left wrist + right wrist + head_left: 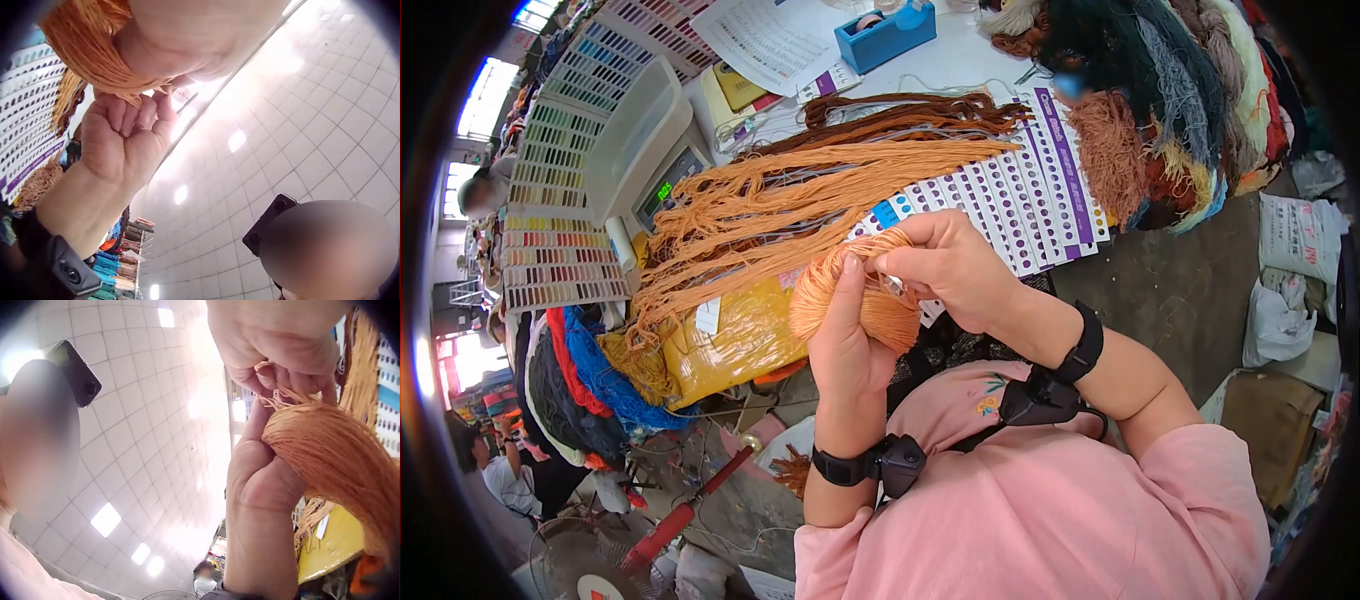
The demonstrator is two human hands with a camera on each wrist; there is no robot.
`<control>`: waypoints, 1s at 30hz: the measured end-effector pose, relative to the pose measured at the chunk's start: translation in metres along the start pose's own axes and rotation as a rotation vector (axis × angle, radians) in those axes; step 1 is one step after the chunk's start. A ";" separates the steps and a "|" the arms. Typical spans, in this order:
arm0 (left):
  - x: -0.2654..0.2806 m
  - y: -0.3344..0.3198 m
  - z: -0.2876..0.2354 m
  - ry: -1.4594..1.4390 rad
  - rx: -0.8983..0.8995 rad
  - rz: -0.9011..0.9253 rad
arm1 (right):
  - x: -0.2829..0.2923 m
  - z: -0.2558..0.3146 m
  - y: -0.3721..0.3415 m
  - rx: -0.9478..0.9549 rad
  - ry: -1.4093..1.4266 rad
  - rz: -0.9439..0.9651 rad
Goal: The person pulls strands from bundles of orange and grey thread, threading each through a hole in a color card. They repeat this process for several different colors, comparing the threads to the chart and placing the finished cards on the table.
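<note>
A thick skein of light orange yarn point(887, 325) is bunched in front of the person's chest. The left hand point(850, 345) grips it from below, thumb raised along its near side. At the top of the bundle the right hand point(955, 268) pinches some strands between thumb and fingers. Seen from the right wrist, the skein point(337, 450) hangs in a smooth loop, with loose strand ends gathered where the fingertips of both hands meet. In the left wrist view the right hand point(125, 137) has its fingers curled in at the yarn's lower edge.
Long orange hanks point(760, 190) and brown hanks point(920, 112) lie across the table over purple-edged shade cards point(1040, 190). Near them are a scale point(645, 150), a yellow plastic package point(735, 350), a blue tape dispenser point(887, 35) and a heap of coloured yarn point(1170, 100).
</note>
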State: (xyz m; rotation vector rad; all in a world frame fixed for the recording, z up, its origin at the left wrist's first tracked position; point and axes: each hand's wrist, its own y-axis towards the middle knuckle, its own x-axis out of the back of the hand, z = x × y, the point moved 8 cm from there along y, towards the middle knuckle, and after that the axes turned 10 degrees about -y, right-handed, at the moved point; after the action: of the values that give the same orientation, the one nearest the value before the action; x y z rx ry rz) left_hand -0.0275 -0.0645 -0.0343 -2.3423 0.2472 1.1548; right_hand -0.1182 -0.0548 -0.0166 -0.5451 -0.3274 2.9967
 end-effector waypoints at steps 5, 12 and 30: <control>-0.005 -0.003 0.000 -0.006 -0.003 0.038 | -0.001 0.004 -0.004 0.000 -0.049 0.001; 0.002 -0.001 0.005 -0.052 0.014 -0.027 | 0.003 -0.003 -0.003 0.010 0.024 0.011; 0.062 -0.003 -0.098 -0.262 0.302 0.021 | 0.040 0.094 -0.049 0.095 0.038 0.379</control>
State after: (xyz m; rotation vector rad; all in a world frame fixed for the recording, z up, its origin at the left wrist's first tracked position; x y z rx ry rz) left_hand 0.0795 -0.1094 -0.0324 -1.9105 0.3278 1.3187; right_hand -0.1875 -0.0207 0.0667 -0.7277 -0.0838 3.3333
